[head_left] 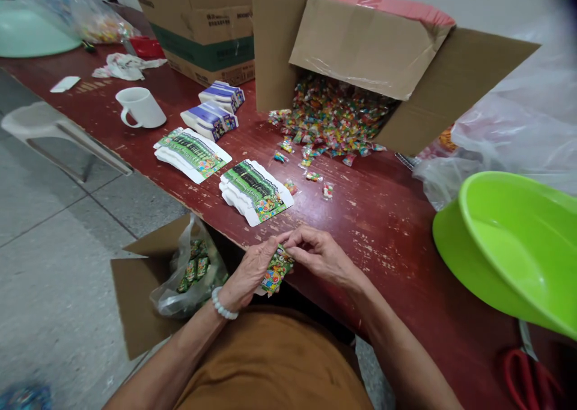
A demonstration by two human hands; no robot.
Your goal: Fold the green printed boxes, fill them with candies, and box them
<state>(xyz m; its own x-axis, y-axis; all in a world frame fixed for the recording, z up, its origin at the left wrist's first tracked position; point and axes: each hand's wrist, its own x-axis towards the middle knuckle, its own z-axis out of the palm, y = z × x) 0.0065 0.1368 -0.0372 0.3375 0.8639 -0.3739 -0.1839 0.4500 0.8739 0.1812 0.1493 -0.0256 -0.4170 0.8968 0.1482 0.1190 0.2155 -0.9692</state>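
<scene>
Both my hands meet at the near edge of the dark red table [387, 217], holding one small green printed carton [276, 272]. My left hand [250, 275], with a white bead bracelet on its wrist, grips the carton's side. My right hand [318, 253] pinches its top end. Just beyond lie two stacks of flat green-printed carton blanks [255, 190] [193, 152]. A large cardboard box [360, 49] lies on its side, and small wrapped candies [336, 118] spill from it onto the table.
Green plastic basins [509, 247] sit at the right, with red-handled scissors [532, 377] near them. A white mug [139, 107] and blue-white packs [216, 110] stand at the left. Beside my knee on the floor, an open box [148, 290] holds a bag of finished green cartons.
</scene>
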